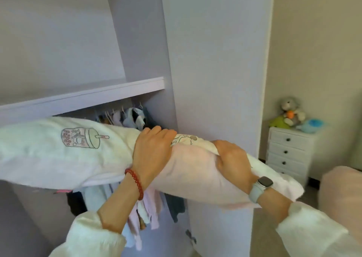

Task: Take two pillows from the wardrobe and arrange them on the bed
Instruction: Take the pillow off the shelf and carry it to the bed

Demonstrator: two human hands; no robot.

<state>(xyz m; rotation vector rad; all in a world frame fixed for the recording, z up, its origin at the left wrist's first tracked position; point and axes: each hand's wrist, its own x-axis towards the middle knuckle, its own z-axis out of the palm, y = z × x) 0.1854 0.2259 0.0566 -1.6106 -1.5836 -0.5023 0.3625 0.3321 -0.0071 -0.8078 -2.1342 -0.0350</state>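
Pillow (68, 155) held level before the wardrobe (211, 61) shelf, clear of the bed (340, 194) | left hand (150, 151) and right hand (233, 158) both clamped over its top edge, set apart | judged light, soft, sagging; fabric bunches under fingers; grip near mid-length, not corners

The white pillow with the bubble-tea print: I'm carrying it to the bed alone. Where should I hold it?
Hold the white pillow with the bubble-tea print from above near its middle. It is long, soft and lying level, sagging at the ends. The left hand and right hand already pinch it there; a wider grip might steady it.
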